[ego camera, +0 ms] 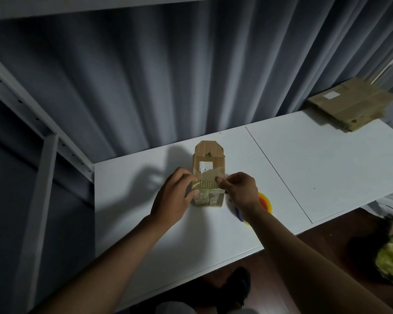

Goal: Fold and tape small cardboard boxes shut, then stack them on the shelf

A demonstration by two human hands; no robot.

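Observation:
A small brown cardboard box [209,164] stands on the white table [213,227], its top flap raised at the far side and a white label on its face. Clear tape [204,186] runs across the box's near part. My left hand [175,200] grips the box's left near corner, thumb on the front wall. My right hand [240,191] pinches the tape's end at the box's right edge. A colourful tape roll [264,201] lies just right of my right wrist, partly hidden by it.
A pile of flattened cardboard boxes [349,103] lies at the table's far right. A white metal shelf frame [44,137] stands at the left. A grey curtain hangs behind the table. A dark bag with something yellow-green [390,252] sits on the floor at right.

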